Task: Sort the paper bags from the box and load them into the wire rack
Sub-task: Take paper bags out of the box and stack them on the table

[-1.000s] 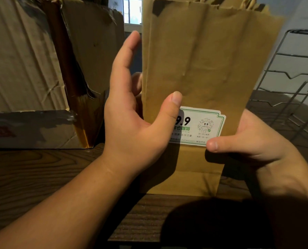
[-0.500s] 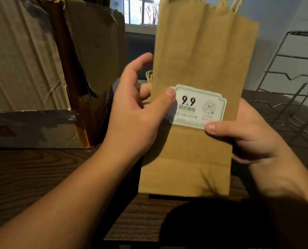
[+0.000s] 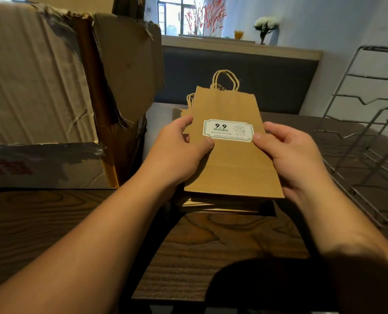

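1. The bags [image 3: 231, 164] are a flat stack held by both hands, low over the table [image 3: 222, 245]. Whether the stack touches it, I cannot tell.
2. The long way of the stack points away from the person, with the rope handles [image 3: 226, 79] at the far end.
3. The left hand [image 3: 177, 152] holds the left edge, thumb on top, fingers [image 3: 184, 122] curled round the side.
4. The right hand [image 3: 288, 155] holds the right edge the same way, thumb by the white label [image 3: 227, 130].
5. The rack [image 3: 367, 132] stands to the right, empty, so the right hand is nearer to it.
6. The box [image 3: 52, 98] stands to the left, just beside the left hand.
7. I think the stack must go right next, and nothing stands in between.
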